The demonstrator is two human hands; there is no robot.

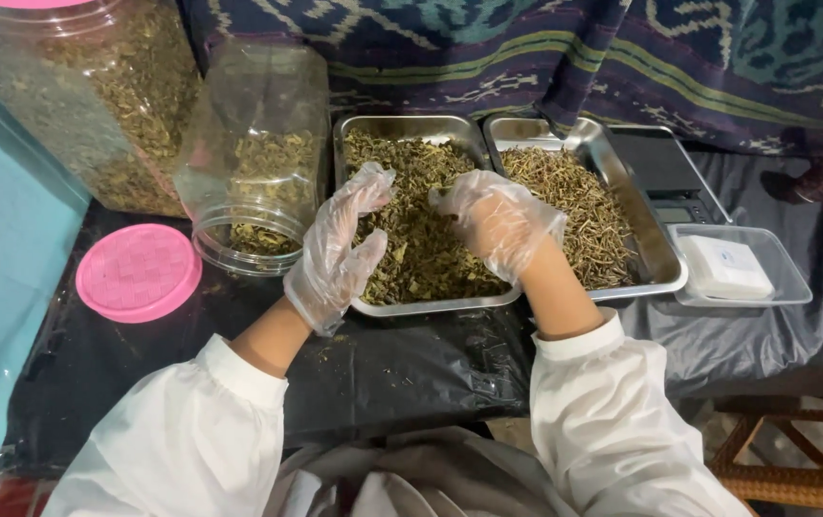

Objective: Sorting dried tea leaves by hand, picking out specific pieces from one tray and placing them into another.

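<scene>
A steel tray (410,127) holds a heap of dried green leaves (421,251). Both my hands wear thin clear plastic gloves and hover over this heap. My left hand (340,251) is at the tray's left edge, fingers spread and curved, touching the leaves. My right hand (498,222) is over the tray's right side, fingers bent down into the leaves; whether it pinches any is hidden. A second steel tray (665,268) to the right holds thin dried stalks (574,201).
A clear plastic jar (254,153) lies tilted at the left with some leaves inside, its pink lid (139,272) beside it. A bigger full jar (96,96) stands behind. A small scale (665,172) and a clear box with a white pack (727,268) sit right.
</scene>
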